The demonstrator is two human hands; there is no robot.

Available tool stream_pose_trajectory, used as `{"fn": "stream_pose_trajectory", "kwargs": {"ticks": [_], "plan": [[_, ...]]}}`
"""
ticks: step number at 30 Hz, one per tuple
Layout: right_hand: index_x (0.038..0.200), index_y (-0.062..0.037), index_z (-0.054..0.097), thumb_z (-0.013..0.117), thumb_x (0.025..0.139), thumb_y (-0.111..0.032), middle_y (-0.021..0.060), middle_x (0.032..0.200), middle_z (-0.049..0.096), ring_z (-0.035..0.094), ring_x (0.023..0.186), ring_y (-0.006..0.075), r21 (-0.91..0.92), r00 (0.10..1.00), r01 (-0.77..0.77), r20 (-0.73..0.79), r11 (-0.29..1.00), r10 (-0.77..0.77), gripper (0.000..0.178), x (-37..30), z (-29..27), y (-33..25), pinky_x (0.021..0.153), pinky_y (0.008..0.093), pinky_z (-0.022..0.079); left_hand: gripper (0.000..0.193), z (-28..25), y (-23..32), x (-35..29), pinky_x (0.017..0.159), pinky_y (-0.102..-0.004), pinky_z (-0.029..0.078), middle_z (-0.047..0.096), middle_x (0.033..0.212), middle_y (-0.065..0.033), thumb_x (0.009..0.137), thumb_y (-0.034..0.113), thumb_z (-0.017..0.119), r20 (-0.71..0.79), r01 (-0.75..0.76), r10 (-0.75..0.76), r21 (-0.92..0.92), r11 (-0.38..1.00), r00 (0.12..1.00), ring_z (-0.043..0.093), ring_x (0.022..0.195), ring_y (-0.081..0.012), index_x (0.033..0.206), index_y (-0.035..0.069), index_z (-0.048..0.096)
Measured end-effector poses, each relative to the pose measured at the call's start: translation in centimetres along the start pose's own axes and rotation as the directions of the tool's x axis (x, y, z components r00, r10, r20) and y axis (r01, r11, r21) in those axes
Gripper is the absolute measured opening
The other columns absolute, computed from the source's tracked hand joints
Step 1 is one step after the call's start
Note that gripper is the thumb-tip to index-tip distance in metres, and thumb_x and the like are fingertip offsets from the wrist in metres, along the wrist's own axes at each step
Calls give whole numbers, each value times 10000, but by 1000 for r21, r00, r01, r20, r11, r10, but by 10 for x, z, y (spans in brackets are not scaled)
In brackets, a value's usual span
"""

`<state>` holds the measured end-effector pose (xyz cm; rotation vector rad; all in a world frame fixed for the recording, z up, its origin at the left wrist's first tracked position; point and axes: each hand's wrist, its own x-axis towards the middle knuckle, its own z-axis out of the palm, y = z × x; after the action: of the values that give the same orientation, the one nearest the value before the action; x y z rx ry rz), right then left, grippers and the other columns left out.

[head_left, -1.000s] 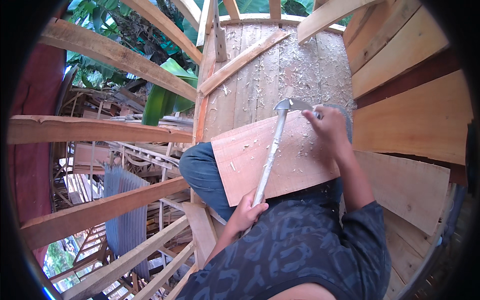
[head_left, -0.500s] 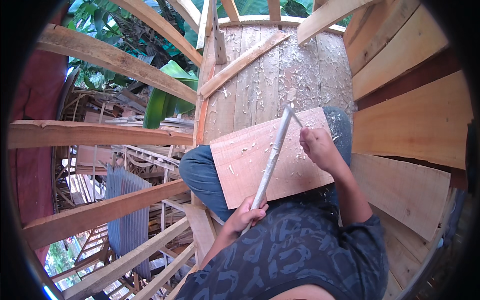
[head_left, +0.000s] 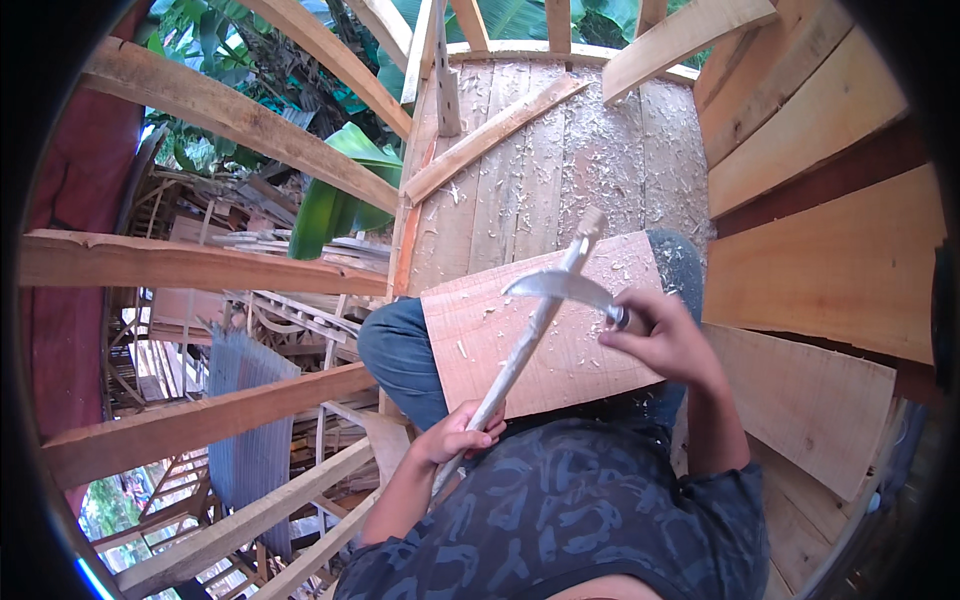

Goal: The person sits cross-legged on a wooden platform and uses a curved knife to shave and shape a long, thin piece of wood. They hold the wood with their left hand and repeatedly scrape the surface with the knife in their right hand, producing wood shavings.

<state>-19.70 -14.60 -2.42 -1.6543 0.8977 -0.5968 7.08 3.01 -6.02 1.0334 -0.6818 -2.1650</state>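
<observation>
My left hand (head_left: 462, 435) is wrapped round the lower part of a pale, peeled stick (head_left: 521, 352). The stick slants up and away over a flat wooden board (head_left: 600, 372) lying across my lap. Its far end is thicker and light brown. My right hand (head_left: 662, 335) grips the short handle of a curved knife (head_left: 572, 287). The blade crosses over the upper part of the stick; I cannot tell whether it touches. Small shavings lie on the board.
Many shavings cover the plank floor (head_left: 640, 150) ahead, where a loose batten (head_left: 500, 138) lies slanted. A plank wall (head_left: 820, 255) stands close on my right. On the left, open rails (head_left: 200, 262) front a lower area with stacked timber and a corrugated sheet (head_left: 250, 410).
My right hand has moved down and nearer with the knife, whose blade now shows broadside across the stick. My left hand and the stick's lower end have shifted slightly left.
</observation>
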Motion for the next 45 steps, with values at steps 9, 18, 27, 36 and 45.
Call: {"fn": "stream_pose_trajectory", "kwargs": {"ticks": [9, 18, 27, 36, 45], "plan": [[1043, 6, 532, 626, 851, -78, 30, 713, 531, 478, 474, 53, 659, 922, -347, 372, 668, 112, 230, -13, -17, -9, 415, 217, 389, 353, -10, 8, -3, 395, -180, 307, 353, 638, 32, 695, 253, 657, 79, 17, -14, -35, 999, 997, 355, 513, -48, 749, 90, 349], [1102, 2, 594, 680, 826, -107, 30, 862, 612, 534, 781, 55, 355, 937, -326, 247, 876, 248, 310, -16, -4, 17, 661, 220, 442, 358, -6, 9, 0, 431, -189, 307, 349, 654, 28, 661, 209, 678, -7, 119, -119, 1, 993, 993, 353, 522, -59, 778, 84, 364], [1118, -29, 555, 616, 854, -45, -42, 626, 492, 411, 445, 18, 394, 952, -66, 299, 917, -60, 272, -14, 2, 45, 378, 193, 313, 298, 3, 3, 0, 397, -200, 317, 358, 627, 22, 628, 166, 623, -126, 152, -145, 52, 987, 981, 374, 499, -63, 734, 85, 357], [1126, -16, 562, 582, 864, -15, -55, 564, 442, 381, 425, 17, 646, 994, -92, 101, 758, 35, 262, -25, -17, 49, 370, 199, 282, 283, 35, 4, -10, 395, -206, 314, 373, 642, 16, 640, 151, 617, -159, 117, -100, 106, 987, 982, 373, 486, -63, 747, 81, 365], [1071, 6, 561, 617, 856, -18, -56, 609, 440, 356, 495, 6, 392, 944, 306, -240, 868, -225, 224, -27, 18, 25, 437, 187, 279, 390, 63, 43, -24, 380, -210, 280, 342, 575, 42, 655, 230, 702, -151, 41, -46, -37, 998, 987, 339, 439, -62, 760, 103, 349]]}}
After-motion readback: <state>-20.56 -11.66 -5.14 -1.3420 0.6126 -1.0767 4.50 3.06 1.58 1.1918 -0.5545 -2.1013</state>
